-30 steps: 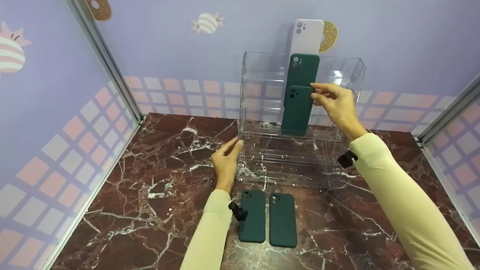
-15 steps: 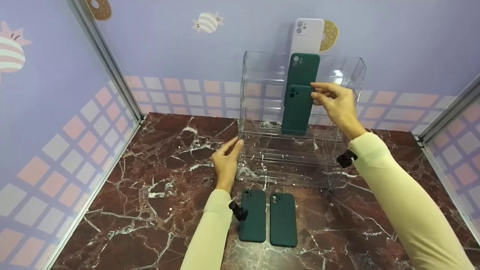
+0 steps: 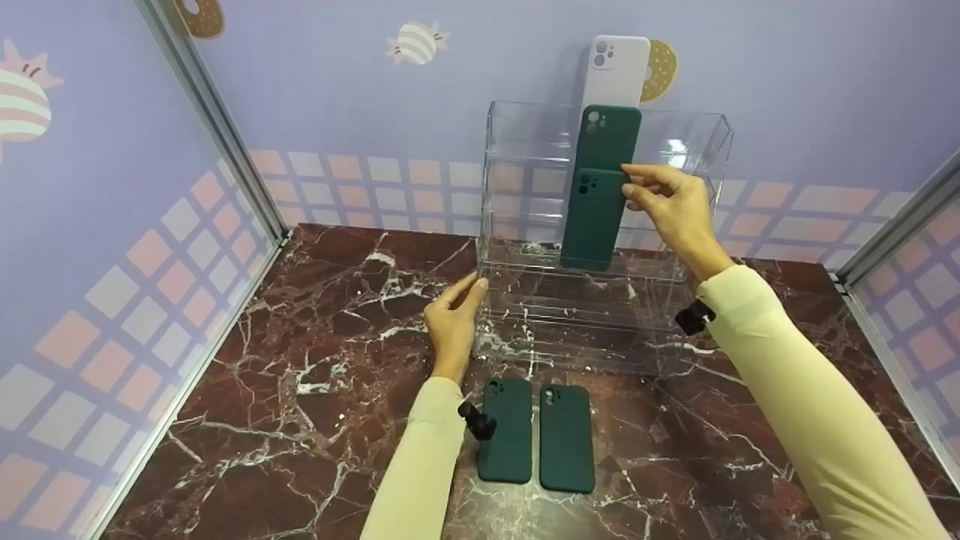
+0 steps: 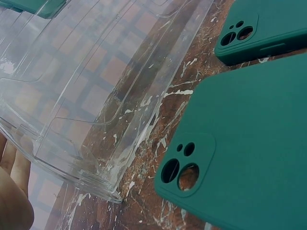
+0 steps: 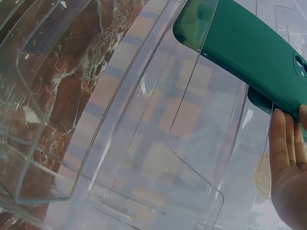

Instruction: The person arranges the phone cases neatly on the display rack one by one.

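My right hand point(image 3: 675, 206) pinches the upper right edge of a green phone case point(image 3: 596, 225) between thumb and fingers. The case stands almost upright in a clear stepped display rack point(image 3: 517, 266), its lower end behind the front lip of a tier. Behind it stands another green phone case point(image 3: 611, 139), and a white phone case point(image 3: 619, 82) rises at the top tier. My left hand point(image 3: 452, 322) holds the rack's left edge; in the left wrist view some of its fingers point(image 4: 20, 167) show beside the clear side wall. The right wrist view shows the held case point(image 5: 244, 45) through the plastic.
Two more green phone cases lie flat on the red marbled table before the rack, a left one point(image 3: 506, 442) and a right one point(image 3: 566, 442). The rack's lower tiers extend toward them. Patterned walls point(image 3: 337, 97) enclose the back and both sides.
The lower end of the held phone case has shifted very slightly left. Both hands stay in the same places.
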Motion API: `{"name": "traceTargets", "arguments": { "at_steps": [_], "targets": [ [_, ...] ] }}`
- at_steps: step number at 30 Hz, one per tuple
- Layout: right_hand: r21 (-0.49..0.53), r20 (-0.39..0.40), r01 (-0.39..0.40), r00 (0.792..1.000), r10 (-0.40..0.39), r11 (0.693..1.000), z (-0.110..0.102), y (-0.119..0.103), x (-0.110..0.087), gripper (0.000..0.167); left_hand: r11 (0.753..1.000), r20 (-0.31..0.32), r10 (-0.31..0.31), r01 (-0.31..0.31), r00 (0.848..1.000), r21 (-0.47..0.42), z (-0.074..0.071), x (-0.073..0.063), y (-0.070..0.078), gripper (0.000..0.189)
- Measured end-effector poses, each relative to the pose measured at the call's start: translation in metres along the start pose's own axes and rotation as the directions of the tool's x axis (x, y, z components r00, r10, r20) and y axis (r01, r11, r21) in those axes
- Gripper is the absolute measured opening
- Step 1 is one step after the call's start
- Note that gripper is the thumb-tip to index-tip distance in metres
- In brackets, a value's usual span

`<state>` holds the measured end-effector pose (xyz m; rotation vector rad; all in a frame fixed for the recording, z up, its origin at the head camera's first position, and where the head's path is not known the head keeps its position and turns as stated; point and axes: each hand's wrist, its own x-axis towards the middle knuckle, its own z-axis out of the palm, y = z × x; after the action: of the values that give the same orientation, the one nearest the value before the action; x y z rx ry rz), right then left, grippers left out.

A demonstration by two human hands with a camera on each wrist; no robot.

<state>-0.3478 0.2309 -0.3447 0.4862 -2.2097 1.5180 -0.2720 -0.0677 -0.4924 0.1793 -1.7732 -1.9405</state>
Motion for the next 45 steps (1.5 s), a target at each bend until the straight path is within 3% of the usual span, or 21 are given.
{"name": "traceTargets", "arguments": {
  "at_steps": [9, 19, 29, 45],
  "targets": [
    [-0.038, -0.018, -0.025, 1.0, 0.025, 0.999, -0.014, -0.001, -0.012, 0.033, 1.0, 0.004, 0.013, -0.013, 1.0, -0.009, 0.003, 0.001, 0.0, 0.023],
    [-0.041, 0.044, -0.104, 0.993, 0.105, 0.994, -0.025, -0.001, -0.058, 0.037, 1.0, 0.002, 0.007, -0.007, 1.0, 0.002, 0.006, 0.001, 0.0, 0.024],
    [0.041, 0.111, -0.093, 0.99, 0.088, 0.995, -0.012, -0.001, -0.109, 0.03, 1.0, -0.004, 0.011, -0.011, 1.0, 0.02, 0.005, 0.001, -0.001, 0.023],
    [0.017, 0.235, -0.124, 0.965, 0.117, 0.992, 0.017, 0.024, -0.176, 0.032, 1.0, -0.001, 0.001, -0.001, 1.0, 0.006, 0.006, 0.001, -0.001, 0.023]
  ]
}}
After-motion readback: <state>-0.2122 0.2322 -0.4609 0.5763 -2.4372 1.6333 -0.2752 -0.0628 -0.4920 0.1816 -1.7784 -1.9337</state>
